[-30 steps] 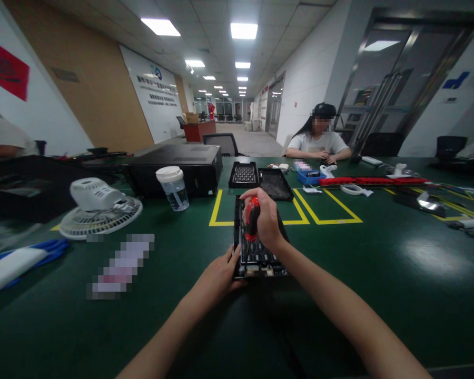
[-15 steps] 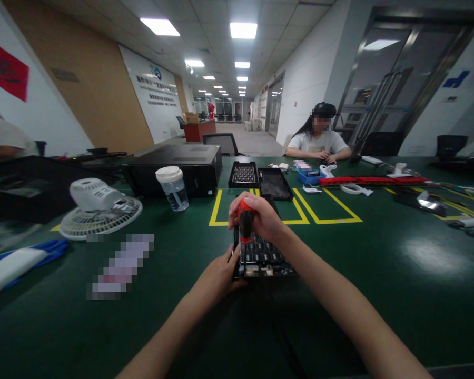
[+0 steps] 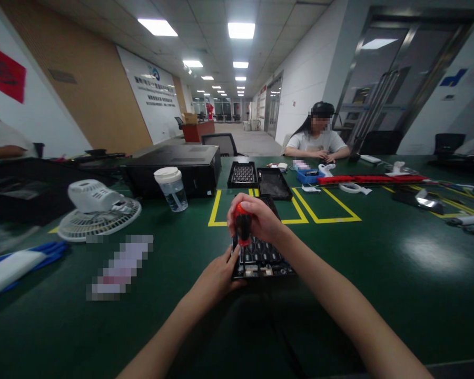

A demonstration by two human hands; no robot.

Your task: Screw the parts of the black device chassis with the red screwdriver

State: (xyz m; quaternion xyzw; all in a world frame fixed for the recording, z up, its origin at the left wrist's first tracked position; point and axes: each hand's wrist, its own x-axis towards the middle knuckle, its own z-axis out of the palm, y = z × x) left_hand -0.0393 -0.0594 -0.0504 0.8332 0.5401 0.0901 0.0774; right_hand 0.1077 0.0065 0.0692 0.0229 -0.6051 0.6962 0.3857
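My right hand (image 3: 256,215) is closed around the red and black handle of a screwdriver (image 3: 244,231). The tool stands nearly upright, its shaft pointing down at the near left corner of a black case (image 3: 263,250). Rows of dark rounded shapes fill this case, and small pale and metallic parts line its near edge. Along the case's left side, my left hand (image 3: 224,271) grips the wall, with the thumb or a finger lying close to the screwdriver shaft. The exact spot where the tip rests is too small to make out.
Beyond my hands lie a second black case (image 3: 243,175) and a black tray (image 3: 275,184). A lidded cup (image 3: 171,189) and a white fan (image 3: 98,210) stand left. A blue box (image 3: 308,175) is at the back right, before a seated person (image 3: 318,137). Yellow tape (image 3: 335,220) marks the green table.
The screwdriver handle has turned slightly in my right hand and sits a little lower. My left hand stays on the case. The whole view has shifted very slightly.
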